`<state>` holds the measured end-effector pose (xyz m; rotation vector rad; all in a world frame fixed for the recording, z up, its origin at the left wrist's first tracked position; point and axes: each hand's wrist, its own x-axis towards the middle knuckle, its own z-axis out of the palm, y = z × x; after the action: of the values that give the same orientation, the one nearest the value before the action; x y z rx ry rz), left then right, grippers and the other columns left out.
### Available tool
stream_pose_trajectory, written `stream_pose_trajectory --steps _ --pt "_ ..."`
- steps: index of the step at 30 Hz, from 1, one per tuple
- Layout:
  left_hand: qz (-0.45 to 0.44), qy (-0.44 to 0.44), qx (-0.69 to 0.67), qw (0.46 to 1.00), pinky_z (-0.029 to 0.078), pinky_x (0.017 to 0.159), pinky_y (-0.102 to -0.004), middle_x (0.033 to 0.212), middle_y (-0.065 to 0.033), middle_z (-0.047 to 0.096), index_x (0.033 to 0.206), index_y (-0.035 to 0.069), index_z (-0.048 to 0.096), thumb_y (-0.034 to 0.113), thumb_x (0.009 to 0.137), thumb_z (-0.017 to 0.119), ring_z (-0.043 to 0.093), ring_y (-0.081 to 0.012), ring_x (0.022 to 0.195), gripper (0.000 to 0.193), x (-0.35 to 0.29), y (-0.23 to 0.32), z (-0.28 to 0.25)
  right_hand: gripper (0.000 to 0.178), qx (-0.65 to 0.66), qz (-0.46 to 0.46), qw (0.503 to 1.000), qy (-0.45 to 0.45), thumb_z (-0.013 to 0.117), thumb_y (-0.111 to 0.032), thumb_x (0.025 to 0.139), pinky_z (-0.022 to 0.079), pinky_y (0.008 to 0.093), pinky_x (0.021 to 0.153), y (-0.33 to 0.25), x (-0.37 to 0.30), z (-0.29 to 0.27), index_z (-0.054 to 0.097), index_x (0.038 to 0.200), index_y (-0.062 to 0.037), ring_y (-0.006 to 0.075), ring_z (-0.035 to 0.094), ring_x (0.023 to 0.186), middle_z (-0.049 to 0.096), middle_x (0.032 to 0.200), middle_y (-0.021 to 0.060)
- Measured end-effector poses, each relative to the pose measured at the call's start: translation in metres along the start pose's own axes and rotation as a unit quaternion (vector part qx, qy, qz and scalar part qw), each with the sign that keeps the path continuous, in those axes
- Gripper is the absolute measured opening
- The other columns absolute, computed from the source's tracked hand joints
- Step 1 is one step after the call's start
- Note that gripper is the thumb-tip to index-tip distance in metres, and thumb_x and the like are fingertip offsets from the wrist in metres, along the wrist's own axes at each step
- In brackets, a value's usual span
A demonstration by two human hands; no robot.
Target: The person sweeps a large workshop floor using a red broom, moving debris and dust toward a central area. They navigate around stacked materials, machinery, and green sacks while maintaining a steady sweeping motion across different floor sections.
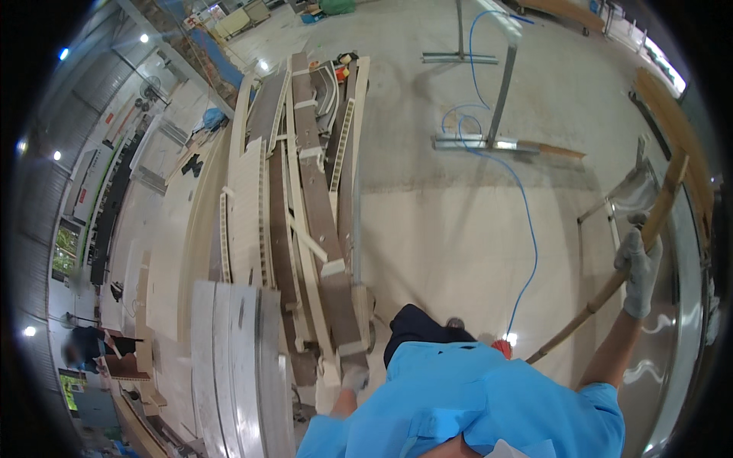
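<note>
My right hand (640,269), in a pale work glove, is closed around a long light-brown wooden pole (592,308). The pole slants from beside the metal frame at the right down toward my body, where my blue shirt hides its lower end. Low in the picture, my gloved left hand (355,378) is at the near end of a stack of long brown and cream boards (314,191). Its fingers are too small and blurred to show whether they grip a board. A small red object (502,348) shows beside my shirt, near the pole's lower end.
Grey metal panels (237,343) stand left of the boards. A blue hose (533,244) curls across the floor to a metal stand (492,141). A shiny metal frame (676,328) runs along my right. A person (90,347) is at the far left.
</note>
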<state>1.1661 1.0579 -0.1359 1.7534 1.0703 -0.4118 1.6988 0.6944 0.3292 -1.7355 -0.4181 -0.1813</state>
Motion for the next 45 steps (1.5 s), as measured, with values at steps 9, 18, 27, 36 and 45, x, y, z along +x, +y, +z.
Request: stream_pose_trajectory --steps 9,18,27,36,45 --pt "-0.133 -0.032 0.077 0.988 0.05 0.077 -0.0406 0.1 -0.0097 0.068 0.091 0.006 0.071 0.025 0.084 0.057 0.064 -0.0253 0.086 0.025 0.169 0.106 -0.066 0.04 0.094 -0.117 0.987 -0.055 0.062 -0.028 0.096 0.028 0.0193 0.042 0.014 0.25 0.192 0.05 0.118 0.003 0.0024 0.037 0.048 0.041 0.063 -0.0067" --pt "0.042 0.144 -0.154 0.977 0.051 0.074 -0.0312 0.088 -0.0101 0.072 0.11 0.005 0.07 0.023 0.085 0.063 0.067 -0.0197 0.077 0.031 0.489 0.467 -0.352 0.024 0.133 -0.283 0.949 -0.034 0.054 -0.02 0.101 0.026 0.0225 0.049 0.021 0.475 0.284 0.046 0.08 -0.0119 0.0061 0.027 0.052 0.03 0.062 -0.0062" --pt "0.156 0.16 0.114 0.968 0.05 0.091 -0.0393 0.109 -0.014 0.071 0.113 0.005 0.069 0.036 0.089 0.06 0.067 -0.0274 0.102 0.04 0.707 0.658 -0.421 0.013 0.289 -0.311 0.905 0.033 0.056 -0.018 0.099 0.028 0.024 0.051 0.123 0.738 0.395 0.053 0.093 -0.0064 0.0077 0.03 0.054 0.031 0.063 -0.0053" --pt "-0.18 0.072 -0.2 0.96 0.053 0.072 -0.0409 0.083 -0.017 0.069 0.088 0.006 0.069 0.021 0.087 0.055 0.068 -0.0322 0.077 0.021 0.726 0.669 -0.386 0.038 0.124 -0.209 0.965 0.101 0.063 -0.023 0.097 0.038 0.0225 0.056 0.206 1.037 0.579 0.053 0.125 0.0008 0.0062 0.045 0.058 0.045 0.067 -0.0048" --pt "0.12 0.049 0.197 0.972 0.052 0.073 -0.0427 0.085 -0.0169 0.07 0.092 0.006 0.069 0.027 0.087 0.054 0.068 -0.0318 0.079 0.027 0.928 0.873 -0.487 0.013 0.13 -0.122 0.983 0.04 0.057 -0.021 0.101 0.025 0.022 0.049 0.303 1.285 0.672 0.058 0.101 -0.0083 0.0022 0.03 0.053 0.035 0.065 -0.0079"
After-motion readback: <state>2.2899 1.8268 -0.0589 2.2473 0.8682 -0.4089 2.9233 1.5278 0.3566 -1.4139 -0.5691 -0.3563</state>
